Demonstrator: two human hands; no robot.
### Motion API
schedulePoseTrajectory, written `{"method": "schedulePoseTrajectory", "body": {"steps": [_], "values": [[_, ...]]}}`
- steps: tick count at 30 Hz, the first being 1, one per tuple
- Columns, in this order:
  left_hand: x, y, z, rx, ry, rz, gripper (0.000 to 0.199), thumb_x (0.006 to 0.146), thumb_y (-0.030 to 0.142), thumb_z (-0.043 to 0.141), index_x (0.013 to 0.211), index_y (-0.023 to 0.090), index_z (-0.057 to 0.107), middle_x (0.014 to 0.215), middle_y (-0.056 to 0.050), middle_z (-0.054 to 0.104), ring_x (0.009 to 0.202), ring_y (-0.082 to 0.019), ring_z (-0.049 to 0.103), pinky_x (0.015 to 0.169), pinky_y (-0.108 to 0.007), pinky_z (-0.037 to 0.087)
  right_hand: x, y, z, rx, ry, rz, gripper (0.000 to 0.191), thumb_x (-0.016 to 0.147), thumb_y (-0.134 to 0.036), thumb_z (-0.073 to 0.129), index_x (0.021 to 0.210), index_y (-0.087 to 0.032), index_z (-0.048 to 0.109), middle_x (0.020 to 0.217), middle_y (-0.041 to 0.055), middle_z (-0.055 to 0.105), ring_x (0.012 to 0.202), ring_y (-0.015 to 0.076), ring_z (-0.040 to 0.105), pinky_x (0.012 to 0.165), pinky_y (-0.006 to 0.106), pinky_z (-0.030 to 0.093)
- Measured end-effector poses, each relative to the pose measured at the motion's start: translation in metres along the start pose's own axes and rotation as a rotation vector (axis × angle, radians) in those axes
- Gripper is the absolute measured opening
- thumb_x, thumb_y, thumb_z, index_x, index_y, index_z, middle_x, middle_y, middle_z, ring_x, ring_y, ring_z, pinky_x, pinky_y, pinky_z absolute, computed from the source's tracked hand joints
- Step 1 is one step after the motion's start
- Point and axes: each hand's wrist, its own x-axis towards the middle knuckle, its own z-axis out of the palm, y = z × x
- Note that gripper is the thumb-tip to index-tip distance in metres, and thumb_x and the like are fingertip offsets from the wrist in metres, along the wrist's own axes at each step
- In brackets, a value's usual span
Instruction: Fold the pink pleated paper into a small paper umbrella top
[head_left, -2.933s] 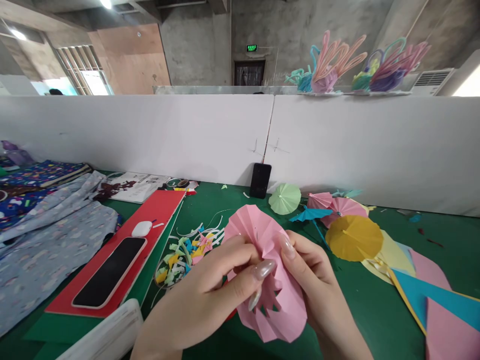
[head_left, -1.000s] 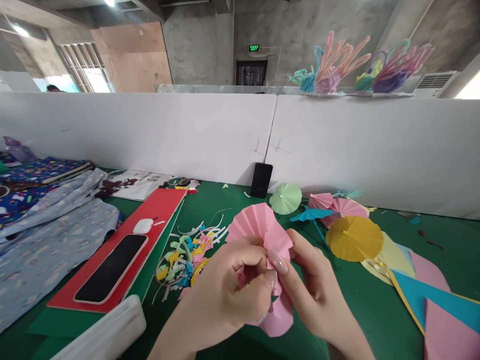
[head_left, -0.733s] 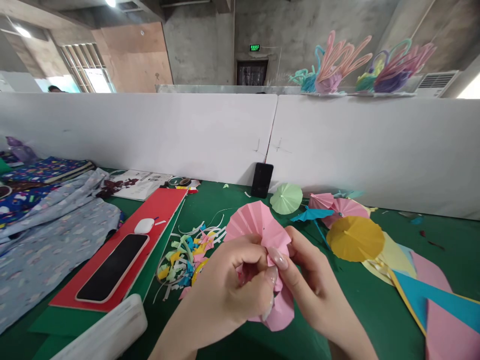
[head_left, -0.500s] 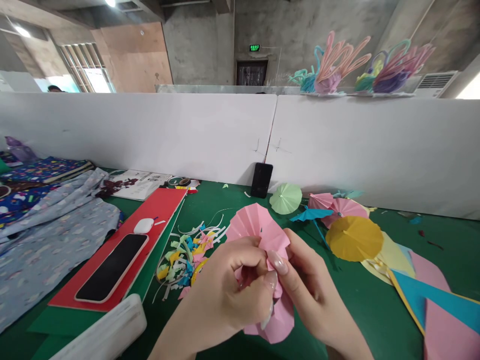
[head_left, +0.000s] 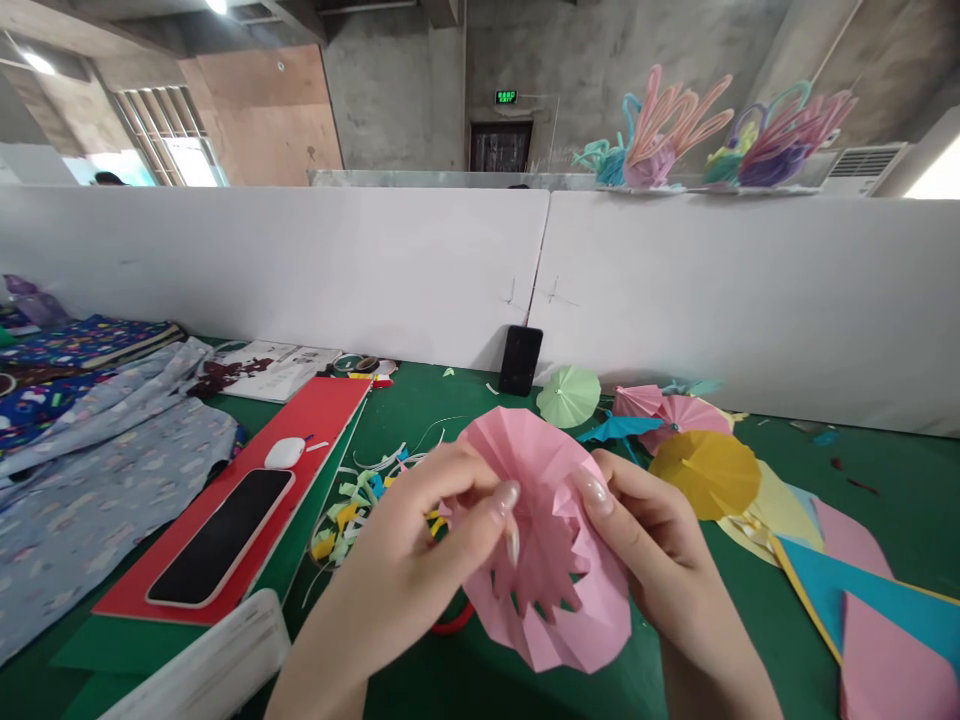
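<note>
Between my hands is a pleated round of pink paper, spread wide, with a jagged zigzag cut opening in its lower middle. My left hand pinches its left side between thumb and forefinger. On the right edge, my right hand grips a folded bit of the paper, thumb in front and fingers behind. Behind my left hand lies a pile of colourful paper scraps. Below the pink paper, part of a red loop shows; the rest is hidden.
Small paper umbrellas stand at the back right, among them a yellow one and a green one. Coloured sheets lie at right. A phone rests on a red folder at left. Another phone leans on the white partition.
The pink paper has been opened out from a bunched shape into a wide round, showing its jagged opening. My hands have moved apart, the left to the left and the right to the right.
</note>
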Motion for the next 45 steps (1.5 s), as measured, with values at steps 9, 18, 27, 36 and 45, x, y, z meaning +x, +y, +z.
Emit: {"method": "schedulePoseTrajectory", "body": {"steps": [9,18,27,36,45], "values": [[0.015,-0.015,-0.004,-0.096,0.199,-0.125,0.089,0.064,0.046,0.077,0.137,0.046,0.026,0.129,-0.003,0.051,0.121,-0.031,0.047,0.089,-0.045,0.048,0.000,-0.003,-0.005,-0.049,-0.128,0.044,0.028,0.095,-0.036,0.045,0.072,-0.020,0.049,0.068,-0.0033,0.038,0.059,0.0105,0.033,0.053,0.021,0.031],[0.013,-0.009,-0.006,-0.108,0.152,-0.135,0.066,0.069,0.035,0.075,0.126,0.044,0.044,0.082,0.003,0.060,0.072,-0.018,0.063,0.059,-0.027,0.053,0.001,-0.006,-0.007,-0.249,-0.146,0.068,0.034,0.094,-0.046,0.041,0.072,-0.020,0.046,0.068,-0.0033,0.038,0.059,0.0116,0.031,0.052,0.024,0.027],[0.003,-0.009,-0.010,0.211,0.119,-0.029,0.055,0.076,0.028,0.068,0.124,0.044,0.049,0.110,0.001,0.062,0.090,-0.021,0.062,0.058,-0.022,0.049,0.006,-0.006,-0.008,-0.397,-0.068,0.156,0.027,0.091,-0.041,0.050,0.076,-0.020,0.055,0.066,-0.0015,0.047,0.059,0.0122,0.039,0.053,0.025,0.033],[0.002,-0.012,-0.017,0.261,0.190,-0.067,0.042,0.076,0.033,0.067,0.117,0.039,0.057,0.111,0.001,0.063,0.099,-0.025,0.062,0.068,-0.027,0.050,0.007,-0.004,-0.012,-0.323,-0.222,0.247,0.023,0.090,-0.039,0.054,0.076,-0.020,0.054,0.068,-0.0020,0.047,0.058,0.0112,0.041,0.052,0.024,0.033],[0.003,-0.014,-0.021,0.340,-0.004,0.064,0.040,0.084,0.022,0.058,0.118,0.042,0.053,0.120,0.009,0.063,0.108,-0.016,0.059,0.087,-0.024,0.048,0.008,0.002,-0.010,-0.421,-0.271,0.197,0.038,0.092,-0.044,0.047,0.064,-0.020,0.037,0.065,-0.0035,0.027,0.059,0.0119,0.023,0.050,0.027,0.021]]}}
